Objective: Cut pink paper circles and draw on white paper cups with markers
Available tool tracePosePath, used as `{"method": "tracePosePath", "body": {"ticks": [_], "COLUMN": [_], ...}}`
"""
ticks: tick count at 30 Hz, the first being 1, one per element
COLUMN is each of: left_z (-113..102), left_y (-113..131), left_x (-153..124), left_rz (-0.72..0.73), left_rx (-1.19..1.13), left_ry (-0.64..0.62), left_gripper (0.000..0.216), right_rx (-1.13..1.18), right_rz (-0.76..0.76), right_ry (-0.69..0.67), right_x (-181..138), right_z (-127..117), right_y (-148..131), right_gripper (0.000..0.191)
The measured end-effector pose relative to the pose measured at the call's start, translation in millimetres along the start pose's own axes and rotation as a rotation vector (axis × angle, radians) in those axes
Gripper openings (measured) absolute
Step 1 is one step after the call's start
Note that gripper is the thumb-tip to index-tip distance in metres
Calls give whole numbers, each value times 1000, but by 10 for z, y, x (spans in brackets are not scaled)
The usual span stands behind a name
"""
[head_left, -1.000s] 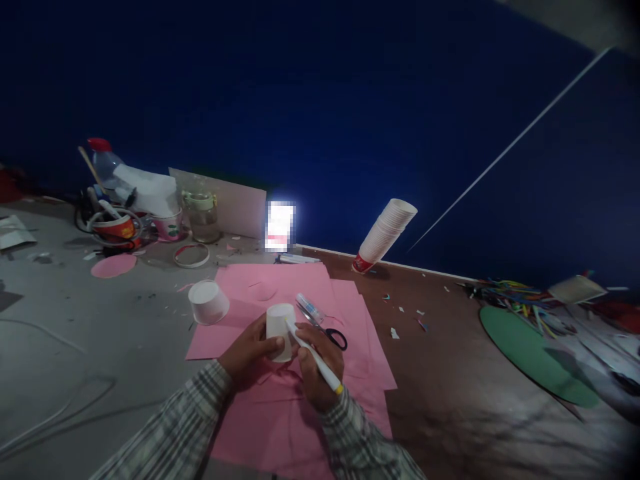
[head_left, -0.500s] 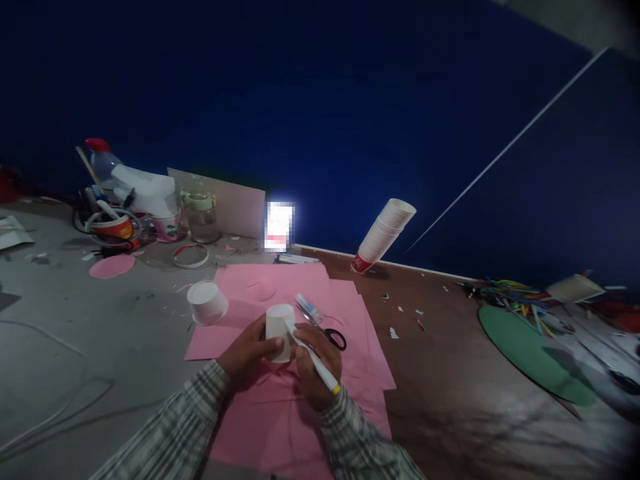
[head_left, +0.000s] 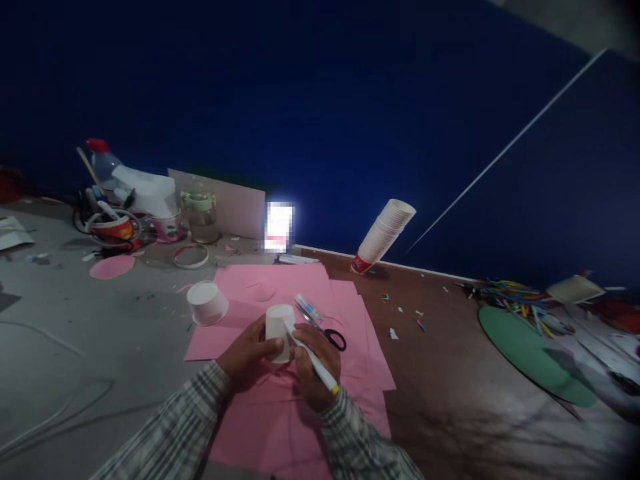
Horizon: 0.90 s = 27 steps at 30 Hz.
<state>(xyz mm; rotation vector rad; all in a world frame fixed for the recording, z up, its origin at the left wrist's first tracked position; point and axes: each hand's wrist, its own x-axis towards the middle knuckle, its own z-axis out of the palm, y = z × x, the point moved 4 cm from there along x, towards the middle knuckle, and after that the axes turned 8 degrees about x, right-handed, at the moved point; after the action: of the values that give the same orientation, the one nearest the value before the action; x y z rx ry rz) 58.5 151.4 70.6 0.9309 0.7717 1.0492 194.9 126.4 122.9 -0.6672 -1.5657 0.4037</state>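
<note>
White paper cup (head_left: 276, 328): held above the pink sheets (head_left: 270, 430), between both hands. Left hand (head_left: 247, 353), at eight o'clock of it, grips its side, thumb across the near wall. Right hand (head_left: 325, 353), at four o'clock, pinches a yellow-ended white marker (head_left: 313, 360), its tip at the wall. Progress, in judgement: marking appears barely begun; the visible wall is largely blank, other sides unseen. Scissors (head_left: 326, 332) lie at three o'clock. A second cup (head_left: 205, 303), ten o'clock, shows no clear marking.
</note>
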Motion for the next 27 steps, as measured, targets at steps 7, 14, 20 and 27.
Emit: {"method": "tracePosePath", "body": {"ticks": [7,14,20,27], "left_z": [-17,-51,-48,-32], "left_y": [0,-36,-38,-22], "left_x": [12,24,18,19], "left_rz": [-2,-3,15,23], "left_rx": [4,16,29,12], "left_ry": [-2,5,-14,-31], "left_gripper": [50,55,51,51], "right_rx": [14,12,56,42], "right_rz": [5,28,54,29], "right_ry": [-20,-18,34,31], "right_x": [-12,-34,-42,-29], "right_z": [-6,-12,-30,-28], "right_y": [24,43,45,43], "right_gripper": [19,16,16,20]}}
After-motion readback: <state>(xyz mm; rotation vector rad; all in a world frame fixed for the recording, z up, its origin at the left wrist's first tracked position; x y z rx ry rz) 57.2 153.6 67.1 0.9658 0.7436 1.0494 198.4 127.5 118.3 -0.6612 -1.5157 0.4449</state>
